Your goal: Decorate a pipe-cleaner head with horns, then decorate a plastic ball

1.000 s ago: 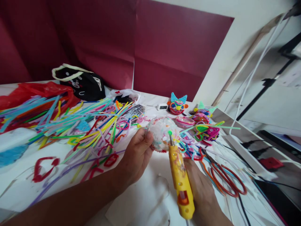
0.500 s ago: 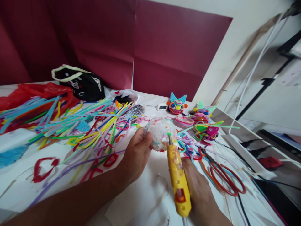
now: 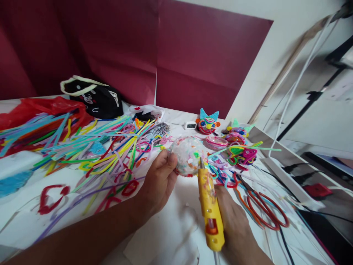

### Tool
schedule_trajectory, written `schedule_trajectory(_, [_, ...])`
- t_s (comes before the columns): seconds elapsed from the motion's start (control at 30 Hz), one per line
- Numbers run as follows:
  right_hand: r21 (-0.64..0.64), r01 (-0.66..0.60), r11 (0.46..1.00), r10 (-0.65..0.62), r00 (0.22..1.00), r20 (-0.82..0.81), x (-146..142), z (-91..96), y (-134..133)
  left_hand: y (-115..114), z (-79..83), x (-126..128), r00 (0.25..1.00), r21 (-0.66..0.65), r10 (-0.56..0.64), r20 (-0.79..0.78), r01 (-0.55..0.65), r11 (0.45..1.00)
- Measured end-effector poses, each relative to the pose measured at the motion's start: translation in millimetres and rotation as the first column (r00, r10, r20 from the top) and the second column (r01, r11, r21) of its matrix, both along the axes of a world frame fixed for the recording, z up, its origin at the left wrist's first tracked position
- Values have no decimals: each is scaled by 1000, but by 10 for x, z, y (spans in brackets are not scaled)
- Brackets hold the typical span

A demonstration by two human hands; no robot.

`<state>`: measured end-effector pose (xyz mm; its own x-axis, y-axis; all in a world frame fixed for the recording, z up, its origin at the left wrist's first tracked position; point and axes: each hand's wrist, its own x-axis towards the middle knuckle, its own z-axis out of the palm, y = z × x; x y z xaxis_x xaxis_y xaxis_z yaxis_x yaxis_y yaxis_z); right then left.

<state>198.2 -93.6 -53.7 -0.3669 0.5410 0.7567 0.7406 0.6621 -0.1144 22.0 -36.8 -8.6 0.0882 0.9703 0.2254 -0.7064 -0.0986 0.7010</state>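
My left hand point(image 3: 159, 180) grips a clear round ball point(image 3: 187, 155) speckled with coloured bits, holding it just above the white table point(image 3: 165, 228). My right hand point(image 3: 234, 221) is wrapped round a yellow glue gun point(image 3: 209, 211). The gun's metal tip points up at the ball's lower right side, close to a small green piece stuck on it. Whether the tip touches the ball I cannot make out.
A big heap of coloured pipe cleaners point(image 3: 82, 147) covers the table's left. A black bag point(image 3: 95, 97) and a red plastic bag point(image 3: 41, 108) lie behind it. Finished pipe-cleaner faces point(image 3: 208, 124), red rings point(image 3: 266, 209), a power strip point(image 3: 286, 176) and cables sit at right.
The glue gun's tip has slid slightly down and right, off the green piece on the ball. My left hand has turned the ball a little.
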Motion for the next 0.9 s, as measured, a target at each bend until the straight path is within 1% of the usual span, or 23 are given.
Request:
schedule_trajectory(0.13, [65, 11, 998, -14, 999, 36, -13, 51, 12, 8, -10, 8, 1000, 1, 3, -12, -3, 1000])
schedule_trajectory(0.2, [80, 25, 996, -29, 998, 50, -4, 48, 20, 10, -16, 14, 1000, -3, -11, -25, 11, 1000])
schedule_trajectory(0.3, [76, 46, 996, -51, 996, 71, 15, 10, 30, 6, -21, 17, 998, -7, -30, -55, 30, 1000])
schedule_trajectory(0.4, [63, 56, 996, -60, 995, 77, 23, -15, 29, 1, -19, 16, 998, -22, -21, -66, 19, 1000])
schedule_trajectory(0.5, [61, 43, 997, -48, 996, 76, 17, 0, 20, 10, -19, 16, 998, -45, -11, -61, 8, 999])
schedule_trajectory(0.63, [40, 20, 999, -23, 996, 85, 10, 38, 17, 27, -27, 16, 998, -39, -17, -58, 15, 999])
schedule_trajectory(0.8, [-10, 23, 1000, -22, 999, 30, 24, 53, 13, -2, -16, 26, 998, -31, -24, -57, 22, 999])
schedule_trajectory(0.9, [6, 29, 1000, -29, 999, 20, 21, 48, 4, -16, -7, 31, 998, -25, -39, -39, 38, 999])
